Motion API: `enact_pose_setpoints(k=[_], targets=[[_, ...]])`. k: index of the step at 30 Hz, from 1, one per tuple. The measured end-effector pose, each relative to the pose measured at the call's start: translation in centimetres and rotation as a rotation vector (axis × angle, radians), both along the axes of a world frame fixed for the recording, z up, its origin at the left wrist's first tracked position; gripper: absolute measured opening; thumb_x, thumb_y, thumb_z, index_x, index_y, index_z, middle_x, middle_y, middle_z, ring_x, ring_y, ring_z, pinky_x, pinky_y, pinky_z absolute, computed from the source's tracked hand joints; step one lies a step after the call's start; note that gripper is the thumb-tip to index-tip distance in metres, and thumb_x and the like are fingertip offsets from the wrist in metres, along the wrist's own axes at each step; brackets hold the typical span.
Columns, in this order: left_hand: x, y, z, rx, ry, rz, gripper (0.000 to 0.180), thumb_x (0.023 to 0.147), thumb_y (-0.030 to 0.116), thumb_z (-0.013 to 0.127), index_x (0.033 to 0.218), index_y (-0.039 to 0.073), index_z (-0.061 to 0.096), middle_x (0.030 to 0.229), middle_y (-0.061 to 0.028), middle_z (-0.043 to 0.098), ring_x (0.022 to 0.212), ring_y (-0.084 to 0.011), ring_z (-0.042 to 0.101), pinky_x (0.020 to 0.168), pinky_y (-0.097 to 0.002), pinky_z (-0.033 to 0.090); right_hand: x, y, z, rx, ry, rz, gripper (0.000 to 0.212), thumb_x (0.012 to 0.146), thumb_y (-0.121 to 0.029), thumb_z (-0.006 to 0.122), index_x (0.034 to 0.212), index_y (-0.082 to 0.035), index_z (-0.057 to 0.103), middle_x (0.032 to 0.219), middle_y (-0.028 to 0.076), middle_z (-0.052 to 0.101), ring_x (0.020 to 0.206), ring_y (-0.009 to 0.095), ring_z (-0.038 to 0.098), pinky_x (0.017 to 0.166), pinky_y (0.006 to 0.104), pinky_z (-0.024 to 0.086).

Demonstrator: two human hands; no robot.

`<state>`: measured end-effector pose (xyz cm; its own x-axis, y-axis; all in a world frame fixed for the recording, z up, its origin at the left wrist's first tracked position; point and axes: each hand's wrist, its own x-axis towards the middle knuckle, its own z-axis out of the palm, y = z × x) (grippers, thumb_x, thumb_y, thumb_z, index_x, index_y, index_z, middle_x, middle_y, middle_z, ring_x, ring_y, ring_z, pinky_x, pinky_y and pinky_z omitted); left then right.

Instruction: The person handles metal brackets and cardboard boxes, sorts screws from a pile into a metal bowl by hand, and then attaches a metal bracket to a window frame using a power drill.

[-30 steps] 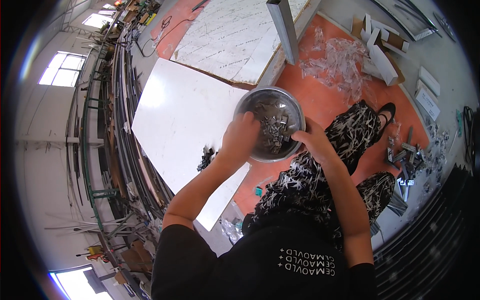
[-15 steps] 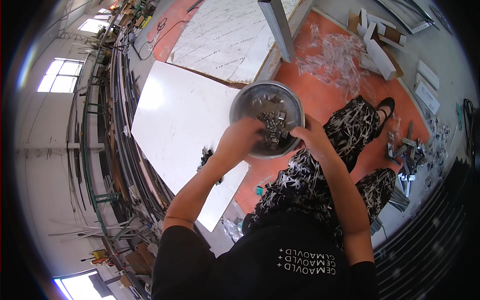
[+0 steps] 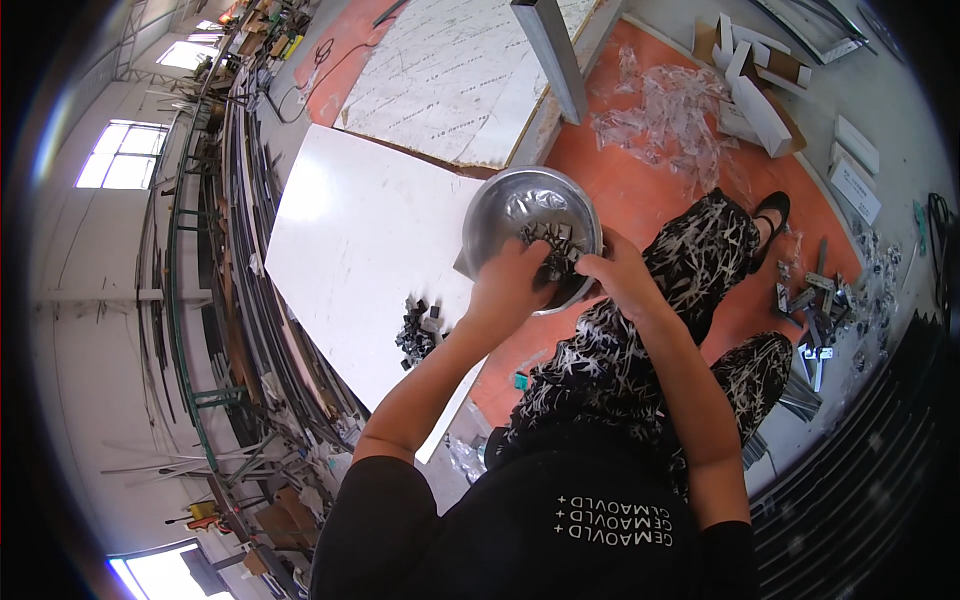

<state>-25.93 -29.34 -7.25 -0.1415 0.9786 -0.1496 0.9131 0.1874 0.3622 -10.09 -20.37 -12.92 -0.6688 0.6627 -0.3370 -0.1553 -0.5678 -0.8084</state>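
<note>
Inside the steel bowl (image 3: 488, 213), small metal parts (image 3: 557, 238) lie right at the fingertips of my left hand (image 3: 508, 285); fingers curled, tips partly hidden, can't tell if they grip any. Right hand (image 3: 622, 275) holds the bowl, thumb over the rim. Dark pile (image 3: 414, 336) sits on the white board (image 3: 360, 220), left of the bowl.

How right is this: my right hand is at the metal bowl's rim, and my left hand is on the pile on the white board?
Not quite: the head view shows your left hand inside the metal bowl, not on the dark pile on the white board. Your right hand is at the bowl's rim.
</note>
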Motion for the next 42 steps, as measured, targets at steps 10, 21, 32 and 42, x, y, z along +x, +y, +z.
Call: enact_pose_setpoints(k=[10, 21, 32, 42], targets=[[-0.5, 0.4, 0.7, 0.086, -0.055, 0.058, 0.038, 0.073, 0.012, 0.068, 0.110, 0.013, 0.061, 0.106, -0.0156, 0.054, 0.090, -0.0378, 0.060, 0.079, -0.0442, 0.049, 0.2, 0.1, 0.4, -0.027, -0.004, -0.017, 0.051, 0.075, -0.010, 0.058, 0.122, 0.006, 0.049, 0.090, 0.010, 0.062, 0.058, 0.015, 0.063, 0.049, 0.0251, 0.053], [-0.6, 0.2, -0.7, 0.146, 0.021, -0.016, 0.031, 0.074, 0.001, 0.066, 0.104, 0.010, 0.064, 0.104, -0.0134, 0.057, 0.091, -0.0338, 0.061, 0.079, -0.0407, 0.050, 0.3, 0.3, 0.5, -0.031, -0.032, -0.004, 0.047, 0.076, -0.010, 0.058, 0.120, 0.004, 0.051, 0.096, 0.012, 0.062, 0.068, 0.019, 0.064, 0.053, 0.0294, 0.055], [-5.1, 2.2, 2.1, 0.055, -1.429, 0.549, 0.023, 0.083, -0.001, 0.061, 0.105, 0.007, 0.061, 0.094, -0.0060, 0.060, 0.068, -0.0084, 0.051, 0.056, -0.0230, 0.041, 0.2, 0.3, 0.8, -0.083, 0.009, -0.046, 0.049, 0.077, -0.009, 0.056, 0.124, 0.004, 0.050, 0.093, 0.012, 0.062, 0.067, 0.019, 0.064, 0.054, 0.0304, 0.055], [-2.4, 2.9, 2.5, 0.183, -1.924, 0.848, 0.020, 0.087, 0.007, 0.059, 0.107, 0.004, 0.058, 0.097, -0.0076, 0.056, 0.080, -0.0149, 0.051, 0.058, -0.0211, 0.041, 0.5, 0.4, 0.6, -0.085, 0.005, -0.041, 0.048, 0.077, -0.008, 0.055, 0.123, 0.005, 0.050, 0.094, 0.012, 0.063, 0.069, 0.019, 0.065, 0.054, 0.0305, 0.056]])
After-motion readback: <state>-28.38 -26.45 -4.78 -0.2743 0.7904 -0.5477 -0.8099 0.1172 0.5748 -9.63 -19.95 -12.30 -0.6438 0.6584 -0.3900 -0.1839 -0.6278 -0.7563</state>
